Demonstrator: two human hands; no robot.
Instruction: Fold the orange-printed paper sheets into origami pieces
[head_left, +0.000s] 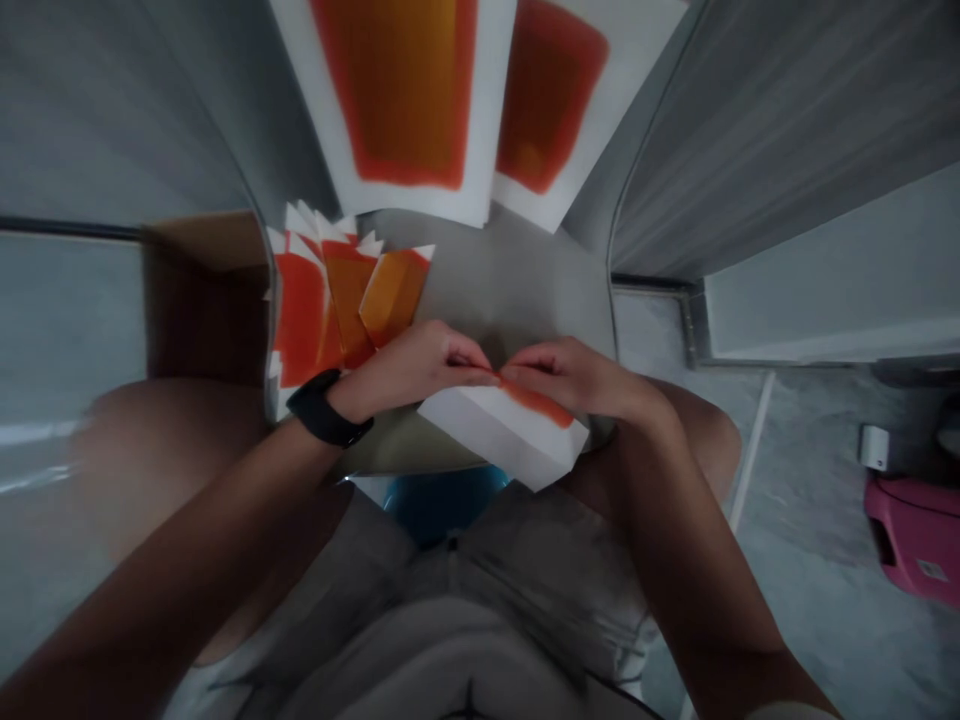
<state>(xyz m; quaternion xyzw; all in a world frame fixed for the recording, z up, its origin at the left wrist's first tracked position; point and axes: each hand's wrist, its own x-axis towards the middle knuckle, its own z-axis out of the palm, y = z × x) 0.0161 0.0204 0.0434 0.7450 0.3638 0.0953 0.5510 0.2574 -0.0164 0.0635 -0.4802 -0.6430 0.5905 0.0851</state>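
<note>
A folded piece of white paper with an orange-painted side (pixel 510 430) is held at the front of the grey seat-like surface (pixel 510 275). My left hand (pixel 439 362), with a black watch on its wrist, pinches the paper's upper edge from the left. Close beside it, my right hand (pixel 566 375) pinches the same edge, the fingertips of both hands almost meeting. Left of my hands lies a fanned pile of folded orange-and-white papers (pixel 322 300). Beyond them, two larger white sheets bear orange painted blocks, one on the left (pixel 409 100) and one on the right (pixel 551 100).
An open cardboard box (pixel 206 290) stands on the floor at the left. Below the seat's front edge, something blue (pixel 446 500) shows between my legs. At the far right are a pink case-like object (pixel 915 540) and a small white item (pixel 874 447). Grey panels flank both sides.
</note>
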